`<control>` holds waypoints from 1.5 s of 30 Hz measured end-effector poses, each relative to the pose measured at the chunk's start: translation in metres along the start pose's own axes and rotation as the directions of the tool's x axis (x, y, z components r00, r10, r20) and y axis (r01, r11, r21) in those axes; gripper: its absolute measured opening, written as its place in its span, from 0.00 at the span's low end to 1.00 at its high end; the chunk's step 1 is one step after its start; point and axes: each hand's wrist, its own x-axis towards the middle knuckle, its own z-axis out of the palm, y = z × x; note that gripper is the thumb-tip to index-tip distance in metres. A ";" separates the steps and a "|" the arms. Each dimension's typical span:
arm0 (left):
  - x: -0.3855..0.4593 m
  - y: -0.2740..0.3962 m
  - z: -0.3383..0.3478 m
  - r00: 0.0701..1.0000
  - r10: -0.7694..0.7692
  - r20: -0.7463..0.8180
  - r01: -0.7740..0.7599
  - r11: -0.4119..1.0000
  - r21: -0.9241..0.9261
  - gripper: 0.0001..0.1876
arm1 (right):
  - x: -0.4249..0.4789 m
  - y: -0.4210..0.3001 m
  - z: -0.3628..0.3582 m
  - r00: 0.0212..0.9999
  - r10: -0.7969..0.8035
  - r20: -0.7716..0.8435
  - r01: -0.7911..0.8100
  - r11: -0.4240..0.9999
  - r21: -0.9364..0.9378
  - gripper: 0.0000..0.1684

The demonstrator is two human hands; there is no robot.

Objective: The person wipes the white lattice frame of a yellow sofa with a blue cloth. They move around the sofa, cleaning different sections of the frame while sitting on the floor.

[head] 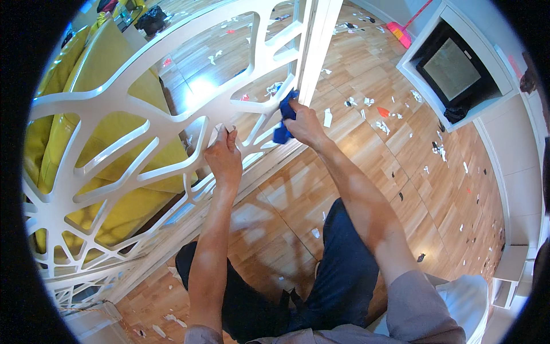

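Note:
A white cut-out lattice partition panel (101,101) spans the left and upper middle of the view. My right hand (304,124) grips a dark blue cloth (283,134) against the panel's right side, beside the upright white frame post (316,56). To its left, my left hand (224,150) is closed around a bar of the lattice, thumb and fingertips at its upper edge. Part of the cloth hangs below my right fingers.
Behind the panel is a yellow sofa (116,81). Paper scraps (328,118) litter the wood-look floor (356,167). At the upper right are a pink broom (399,34) and a white cabinet with a dark recess (472,21). White plastic-like material (466,296) lies at lower right.

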 end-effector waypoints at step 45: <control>-0.023 -0.017 -0.042 0.850 -0.056 0.523 0.026 0.998 0.064 0.22 | -0.058 0.013 0.121 0.992 -0.022 0.126 0.069 0.923 -0.379 0.33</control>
